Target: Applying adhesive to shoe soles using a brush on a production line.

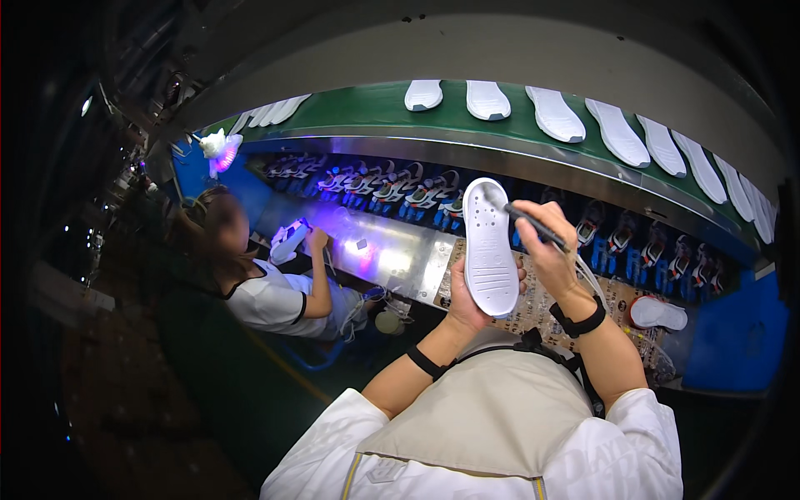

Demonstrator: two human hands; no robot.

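A white shoe sole [488, 267] stands nearly upright in front of me, with small holes near its toe end and ridges across its lower part. My left hand [467, 298] grips it near the lower end, thumb side on the left and fingertips showing at the right edge. In my right hand [552, 246] is a slim black-handled brush [540, 228], its blurred tip at the upper part of the sole. Whether the tip touches the surface I cannot tell.
Beyond my hands, a green conveyor belt [383, 112] carries several white soles [554, 117]. Below it runs a rack of shoe uppers [400, 190] on blue supports. Patterned cardboard [550, 321] covers the bench; another sole [660, 314] lies right. A co-worker [271, 296] sits left under purple light.
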